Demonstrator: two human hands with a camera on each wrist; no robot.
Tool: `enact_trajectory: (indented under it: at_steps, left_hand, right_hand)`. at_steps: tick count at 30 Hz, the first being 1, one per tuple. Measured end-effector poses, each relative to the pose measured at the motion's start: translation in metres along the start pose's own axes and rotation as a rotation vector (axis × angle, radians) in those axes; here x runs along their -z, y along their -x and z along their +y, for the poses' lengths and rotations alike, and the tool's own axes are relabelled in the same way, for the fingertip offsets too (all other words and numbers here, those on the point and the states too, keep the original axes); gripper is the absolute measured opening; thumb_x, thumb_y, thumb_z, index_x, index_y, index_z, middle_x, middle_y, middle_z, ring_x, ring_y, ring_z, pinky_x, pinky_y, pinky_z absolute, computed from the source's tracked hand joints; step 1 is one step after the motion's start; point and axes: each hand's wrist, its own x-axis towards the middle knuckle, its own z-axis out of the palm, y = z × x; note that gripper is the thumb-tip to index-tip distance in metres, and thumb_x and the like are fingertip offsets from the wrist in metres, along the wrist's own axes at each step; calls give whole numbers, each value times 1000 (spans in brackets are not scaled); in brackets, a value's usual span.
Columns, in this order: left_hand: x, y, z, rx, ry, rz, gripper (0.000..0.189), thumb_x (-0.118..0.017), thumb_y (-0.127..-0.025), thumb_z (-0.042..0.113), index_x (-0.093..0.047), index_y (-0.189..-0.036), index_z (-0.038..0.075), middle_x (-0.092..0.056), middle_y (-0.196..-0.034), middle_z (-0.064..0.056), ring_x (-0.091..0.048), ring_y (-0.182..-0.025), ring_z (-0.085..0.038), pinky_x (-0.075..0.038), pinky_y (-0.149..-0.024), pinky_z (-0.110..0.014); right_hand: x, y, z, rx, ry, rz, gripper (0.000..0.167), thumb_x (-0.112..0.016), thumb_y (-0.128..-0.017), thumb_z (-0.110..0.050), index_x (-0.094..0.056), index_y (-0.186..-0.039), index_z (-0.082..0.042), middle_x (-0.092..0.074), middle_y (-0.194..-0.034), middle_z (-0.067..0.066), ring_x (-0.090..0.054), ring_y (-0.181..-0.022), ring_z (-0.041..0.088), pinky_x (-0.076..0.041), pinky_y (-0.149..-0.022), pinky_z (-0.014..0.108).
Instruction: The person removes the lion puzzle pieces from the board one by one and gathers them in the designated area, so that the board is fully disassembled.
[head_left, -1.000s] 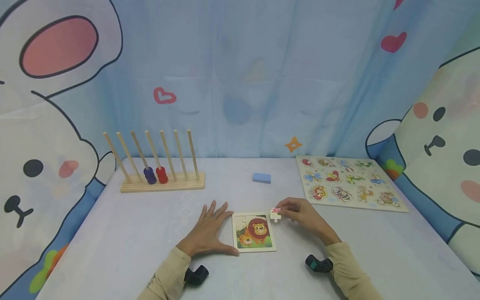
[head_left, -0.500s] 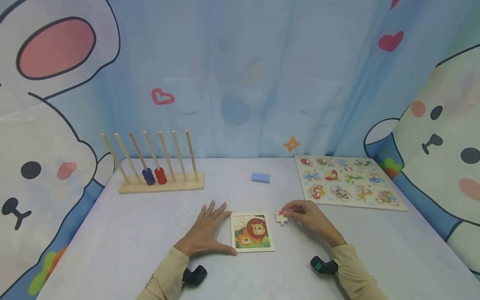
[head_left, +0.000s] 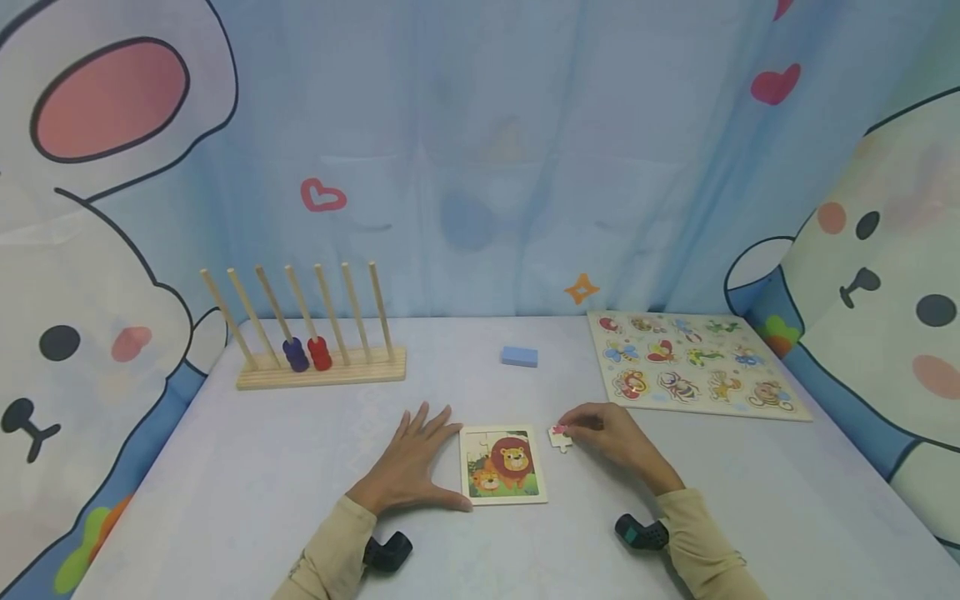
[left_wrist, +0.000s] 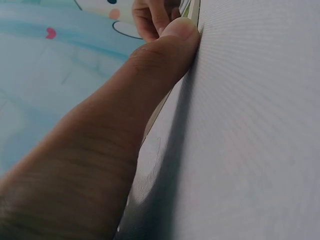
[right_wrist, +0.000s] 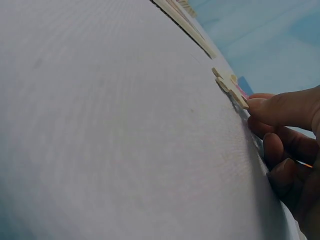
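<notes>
A small wooden-framed lion puzzle (head_left: pixel 503 465) lies flat at the middle of the table. My left hand (head_left: pixel 417 467) is spread along its left side, with the thumb touching the lower left corner and a fingertip near the upper left. To the right of the frame, my right hand (head_left: pixel 618 437) pinches a pale jigsaw piece (head_left: pixel 559 438) with a pink patch on it. In the right wrist view the jigsaw piece (right_wrist: pixel 230 90) is held by its edge between thumb and index finger, low over the tabletop, while the other fingers curl beneath. Whether it touches the table, I cannot tell.
A wooden peg rack (head_left: pixel 322 379) with purple and red beads stands at the back left. Behind the puzzle lies a blue block (head_left: pixel 519 357). A board of animal pictures (head_left: pixel 693 367) sits at the back right. A printed curtain (head_left: pixel 480 167) hangs behind the table.
My right hand has drawn the jigsaw piece away from the frame's right edge, then shifted slightly back left, and the piece has tilted flatter. The left hand keeps its place at the puzzle.
</notes>
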Motion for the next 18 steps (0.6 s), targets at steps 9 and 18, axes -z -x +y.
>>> enact_trajectory:
  at_steps: [9,18]
  left_hand:
    - [0,0,0,-5,3,5,109,-70,-60,77,-39,-147,19,-21,-159,-5,-6,-147,-34,-1,-118,-54]
    - [1,0,2,1,9,4,108,-70,-60,77,-40,-146,19,-21,-159,-5,-6,-147,-34,0,-118,-54]
  right_hand:
    - [3,0,0,-14,0,-8,14,-70,-87,-12,-73,-100,-11,-70,-103,4,-62,-102,24,-50,-89,42]
    - [2,-2,0,23,-21,3,15,-68,-87,-10,-71,-102,-10,-69,-103,3,-61,-95,19,-51,-83,33]
